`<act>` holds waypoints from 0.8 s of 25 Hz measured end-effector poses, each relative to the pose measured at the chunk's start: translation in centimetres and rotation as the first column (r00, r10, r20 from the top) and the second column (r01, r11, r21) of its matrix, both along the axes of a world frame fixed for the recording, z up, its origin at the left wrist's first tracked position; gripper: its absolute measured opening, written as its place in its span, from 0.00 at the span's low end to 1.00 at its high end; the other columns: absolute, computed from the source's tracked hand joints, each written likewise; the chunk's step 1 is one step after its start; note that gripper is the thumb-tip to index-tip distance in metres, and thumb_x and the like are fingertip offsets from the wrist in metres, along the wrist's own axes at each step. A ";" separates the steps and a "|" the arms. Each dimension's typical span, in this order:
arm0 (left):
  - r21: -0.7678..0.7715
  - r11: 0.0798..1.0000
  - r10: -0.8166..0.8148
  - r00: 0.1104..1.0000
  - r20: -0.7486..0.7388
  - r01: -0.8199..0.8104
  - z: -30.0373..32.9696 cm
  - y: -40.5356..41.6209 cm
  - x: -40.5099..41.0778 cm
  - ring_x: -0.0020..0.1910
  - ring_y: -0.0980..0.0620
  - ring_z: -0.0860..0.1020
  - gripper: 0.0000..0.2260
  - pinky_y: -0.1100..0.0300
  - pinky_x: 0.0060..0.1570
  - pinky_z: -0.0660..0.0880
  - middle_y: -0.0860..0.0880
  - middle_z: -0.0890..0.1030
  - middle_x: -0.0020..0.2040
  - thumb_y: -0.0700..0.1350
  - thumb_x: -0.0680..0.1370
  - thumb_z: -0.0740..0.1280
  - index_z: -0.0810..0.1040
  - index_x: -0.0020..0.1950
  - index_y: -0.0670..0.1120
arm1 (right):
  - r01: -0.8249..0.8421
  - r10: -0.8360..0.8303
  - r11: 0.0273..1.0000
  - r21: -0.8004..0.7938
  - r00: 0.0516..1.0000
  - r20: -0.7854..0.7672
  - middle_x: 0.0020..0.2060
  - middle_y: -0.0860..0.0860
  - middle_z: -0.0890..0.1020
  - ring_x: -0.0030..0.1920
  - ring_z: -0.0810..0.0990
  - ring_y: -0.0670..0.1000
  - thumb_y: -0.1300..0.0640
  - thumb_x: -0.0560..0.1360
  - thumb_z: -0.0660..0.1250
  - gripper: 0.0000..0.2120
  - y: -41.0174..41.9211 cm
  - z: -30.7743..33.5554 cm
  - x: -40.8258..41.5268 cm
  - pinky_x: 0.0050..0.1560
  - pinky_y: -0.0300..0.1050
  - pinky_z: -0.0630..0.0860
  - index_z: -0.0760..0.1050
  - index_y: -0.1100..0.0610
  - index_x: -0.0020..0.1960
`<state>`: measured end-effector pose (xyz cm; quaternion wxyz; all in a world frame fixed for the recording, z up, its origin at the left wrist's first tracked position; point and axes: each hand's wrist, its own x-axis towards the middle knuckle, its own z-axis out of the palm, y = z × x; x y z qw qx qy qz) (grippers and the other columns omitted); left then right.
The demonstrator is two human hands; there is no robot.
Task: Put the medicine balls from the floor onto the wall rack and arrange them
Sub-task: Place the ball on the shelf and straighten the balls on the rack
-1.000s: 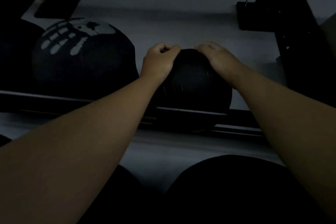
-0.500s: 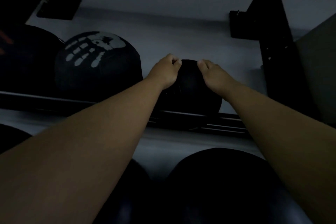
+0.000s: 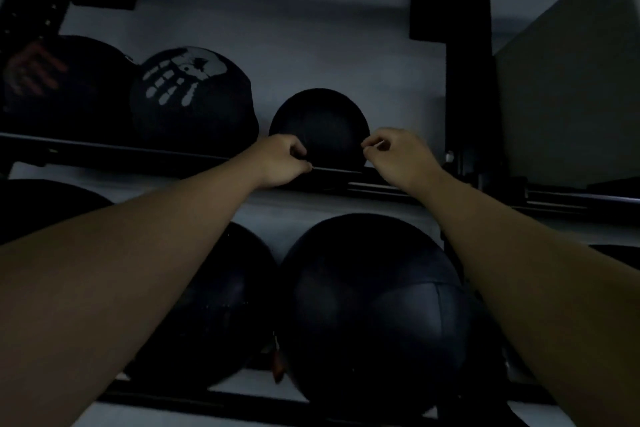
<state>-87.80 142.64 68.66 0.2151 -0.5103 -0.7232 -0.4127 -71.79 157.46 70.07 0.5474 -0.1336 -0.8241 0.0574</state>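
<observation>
A small black medicine ball (image 3: pixel 318 121) rests on the upper rail (image 3: pixel 138 151) of the wall rack, against the pale wall. My left hand (image 3: pixel 280 161) is curled into a loose fist at the ball's lower left edge, in front of the rail. My right hand (image 3: pixel 398 156) is at the ball's lower right, with its fingers pinched together and nothing in them. Neither hand wraps the ball. To the left on the same rail sit a black ball with a white handprint (image 3: pixel 194 97) and a darker ball with a red handprint (image 3: pixel 52 80).
On the lower rail rest a large black stitched ball (image 3: pixel 374 305), another black ball (image 3: pixel 221 305) partly behind my left forearm, and a third ball (image 3: pixel 41 204) at far left. A black rack upright (image 3: pixel 467 62) stands right of the small ball, beside a grey block (image 3: pixel 568 80).
Both hands have slid off the top of the small ball down to its lower sides and pulled back. The view has drawn away, showing the lower shelf's balls.
</observation>
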 end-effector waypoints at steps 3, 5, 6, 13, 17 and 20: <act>0.010 0.999 0.041 0.998 0.047 -0.041 -3.4 -1.4 2.5 0.59 0.50 0.77 0.13 0.59 0.56 0.71 0.47 0.81 0.66 0.51 0.81 0.70 0.81 0.64 0.48 | 0.006 -0.005 1.000 -0.006 0.996 0.087 0.44 0.49 0.82 0.41 0.78 0.44 0.56 0.81 0.64 0.09 -1.2 -3.8 4.0 0.40 0.28 0.72 0.83 0.55 0.54; -0.021 0.998 0.069 0.994 0.085 -0.067 -6.0 -2.0 5.0 0.58 0.50 0.78 0.12 0.58 0.55 0.71 0.47 0.82 0.63 0.49 0.81 0.70 0.83 0.61 0.47 | 0.020 -0.014 0.999 -0.032 0.986 0.168 0.49 0.51 0.84 0.48 0.81 0.50 0.55 0.81 0.64 0.10 -1.9 -6.3 6.9 0.51 0.41 0.78 0.84 0.55 0.55; -0.032 0.997 0.073 0.991 0.111 -0.070 -7.1 -2.2 6.1 0.56 0.50 0.78 0.11 0.59 0.54 0.70 0.47 0.83 0.62 0.48 0.80 0.70 0.83 0.60 0.46 | 0.030 -0.020 0.998 -0.046 0.978 0.207 0.51 0.51 0.85 0.51 0.82 0.52 0.55 0.81 0.64 0.10 -2.1 -7.4 8.2 0.55 0.46 0.79 0.84 0.55 0.56; -0.101 0.993 0.085 0.970 0.229 -0.063 -12.0 -1.8 9.7 0.65 0.46 0.79 0.19 0.57 0.61 0.74 0.45 0.80 0.67 0.53 0.81 0.69 0.79 0.69 0.46 | 0.097 -0.046 0.985 -0.142 0.944 0.326 0.57 0.52 0.82 0.55 0.82 0.54 0.53 0.82 0.64 0.11 -0.5 -12.6 11.4 0.56 0.48 0.79 0.80 0.54 0.60; -0.171 0.984 0.026 0.898 0.438 0.055 -13.9 0.5 9.5 0.77 0.39 0.69 0.41 0.48 0.73 0.69 0.41 0.64 0.81 0.63 0.78 0.68 0.57 0.84 0.47 | 0.253 -0.155 0.949 -0.188 0.895 0.419 0.73 0.57 0.67 0.70 0.71 0.63 0.42 0.82 0.61 0.25 1.3 -13.6 10.1 0.70 0.58 0.71 0.69 0.52 0.75; -0.238 0.965 0.066 0.785 0.615 0.105 -15.2 2.5 9.2 0.83 0.36 0.55 0.58 0.39 0.79 0.61 0.40 0.45 0.85 0.73 0.70 0.69 0.37 0.85 0.53 | 0.331 -0.192 0.911 -0.244 0.866 0.461 0.81 0.58 0.55 0.79 0.57 0.68 0.35 0.81 0.55 0.34 1.1 -13.7 8.6 0.76 0.66 0.61 0.54 0.47 0.83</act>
